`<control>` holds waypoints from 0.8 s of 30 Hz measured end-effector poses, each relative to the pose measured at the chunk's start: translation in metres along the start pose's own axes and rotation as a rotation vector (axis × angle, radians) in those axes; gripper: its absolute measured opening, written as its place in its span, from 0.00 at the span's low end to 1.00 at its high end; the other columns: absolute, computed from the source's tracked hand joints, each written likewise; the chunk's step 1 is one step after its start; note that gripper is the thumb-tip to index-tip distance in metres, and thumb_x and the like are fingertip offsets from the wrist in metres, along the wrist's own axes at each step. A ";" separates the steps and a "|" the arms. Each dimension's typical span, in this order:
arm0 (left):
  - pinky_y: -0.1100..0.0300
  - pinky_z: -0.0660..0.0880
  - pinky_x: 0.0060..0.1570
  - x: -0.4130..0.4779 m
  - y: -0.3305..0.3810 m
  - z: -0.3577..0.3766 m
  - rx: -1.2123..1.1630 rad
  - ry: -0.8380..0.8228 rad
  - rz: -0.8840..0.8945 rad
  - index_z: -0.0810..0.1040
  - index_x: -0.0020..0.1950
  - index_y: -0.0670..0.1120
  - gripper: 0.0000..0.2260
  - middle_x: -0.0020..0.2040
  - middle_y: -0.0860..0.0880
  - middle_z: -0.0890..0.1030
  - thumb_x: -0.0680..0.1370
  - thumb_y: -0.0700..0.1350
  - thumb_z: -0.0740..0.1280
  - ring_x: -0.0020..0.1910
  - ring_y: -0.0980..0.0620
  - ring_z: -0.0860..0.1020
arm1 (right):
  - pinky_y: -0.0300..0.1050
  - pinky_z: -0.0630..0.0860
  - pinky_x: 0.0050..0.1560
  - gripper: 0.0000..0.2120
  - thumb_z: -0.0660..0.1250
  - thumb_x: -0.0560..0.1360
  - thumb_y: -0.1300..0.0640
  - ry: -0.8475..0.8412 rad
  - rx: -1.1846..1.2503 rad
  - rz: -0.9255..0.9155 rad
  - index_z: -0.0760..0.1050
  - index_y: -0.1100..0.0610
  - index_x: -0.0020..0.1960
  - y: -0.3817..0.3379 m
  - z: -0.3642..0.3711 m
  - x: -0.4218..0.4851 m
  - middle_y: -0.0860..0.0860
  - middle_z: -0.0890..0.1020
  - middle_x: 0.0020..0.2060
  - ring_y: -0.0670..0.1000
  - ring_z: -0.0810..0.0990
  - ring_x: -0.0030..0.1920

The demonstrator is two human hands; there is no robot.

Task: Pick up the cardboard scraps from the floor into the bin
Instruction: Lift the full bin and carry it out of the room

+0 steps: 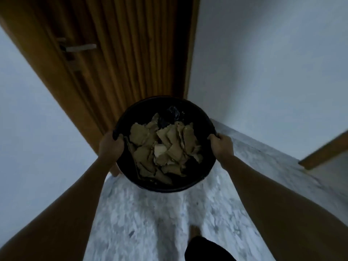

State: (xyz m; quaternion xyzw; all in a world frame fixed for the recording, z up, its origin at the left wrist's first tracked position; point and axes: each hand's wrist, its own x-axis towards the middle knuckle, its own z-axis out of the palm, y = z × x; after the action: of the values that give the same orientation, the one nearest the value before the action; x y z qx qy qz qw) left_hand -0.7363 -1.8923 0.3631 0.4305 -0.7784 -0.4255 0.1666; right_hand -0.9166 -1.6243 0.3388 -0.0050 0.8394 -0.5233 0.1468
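Head view: two hands [111, 146] [222, 146], one bin [165, 187], many cardboard scraps [163, 149].

The left arm [71, 191] and right arm [273, 191] are bare. The left hand [111, 146] and right hand [222, 146] are bare too. A rounded black piece of clothing [207, 249] covers one leg.

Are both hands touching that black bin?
Touching. The head view shows the left hand and right hand gripping the bin, curled over opposite sides of its rim.
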 end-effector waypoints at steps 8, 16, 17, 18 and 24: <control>0.55 0.69 0.56 -0.074 0.126 0.179 0.012 -0.426 0.360 0.76 0.60 0.44 0.12 0.54 0.48 0.75 0.83 0.43 0.56 0.56 0.46 0.73 | 0.45 0.63 0.34 0.15 0.65 0.74 0.56 0.484 0.116 0.220 0.67 0.53 0.30 0.103 -0.202 -0.052 0.51 0.70 0.27 0.52 0.68 0.30; 0.62 0.64 0.34 -0.210 0.234 0.364 0.132 -0.798 0.624 0.74 0.48 0.42 0.09 0.39 0.47 0.74 0.82 0.42 0.56 0.43 0.46 0.74 | 0.45 0.68 0.34 0.09 0.65 0.74 0.53 0.870 0.275 0.498 0.77 0.58 0.40 0.220 -0.372 -0.142 0.55 0.78 0.33 0.57 0.75 0.34; 0.60 0.65 0.35 -0.232 0.245 0.382 0.144 -0.827 0.669 0.74 0.48 0.41 0.09 0.40 0.45 0.74 0.81 0.42 0.56 0.43 0.46 0.74 | 0.45 0.69 0.35 0.09 0.66 0.73 0.53 0.916 0.307 0.514 0.79 0.58 0.42 0.234 -0.389 -0.152 0.56 0.79 0.35 0.57 0.77 0.35; 0.57 0.65 0.36 -0.258 0.258 0.405 0.158 -0.862 0.715 0.74 0.48 0.40 0.08 0.41 0.43 0.75 0.81 0.41 0.56 0.42 0.45 0.74 | 0.46 0.70 0.35 0.09 0.66 0.73 0.52 0.974 0.337 0.536 0.79 0.57 0.43 0.251 -0.409 -0.164 0.56 0.80 0.36 0.57 0.78 0.36; 0.54 0.64 0.38 -0.396 0.309 0.504 0.207 -1.011 0.951 0.72 0.48 0.39 0.07 0.40 0.42 0.73 0.81 0.41 0.59 0.41 0.44 0.72 | 0.45 0.66 0.34 0.09 0.65 0.74 0.54 1.236 0.465 0.666 0.75 0.59 0.40 0.319 -0.488 -0.247 0.55 0.75 0.33 0.55 0.73 0.34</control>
State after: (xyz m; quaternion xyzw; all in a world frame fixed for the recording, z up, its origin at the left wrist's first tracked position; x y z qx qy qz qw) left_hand -0.9876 -1.2264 0.3608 -0.1938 -0.9008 -0.3781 -0.0897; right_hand -0.7568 -1.0121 0.3171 0.5769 0.5933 -0.5229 -0.2044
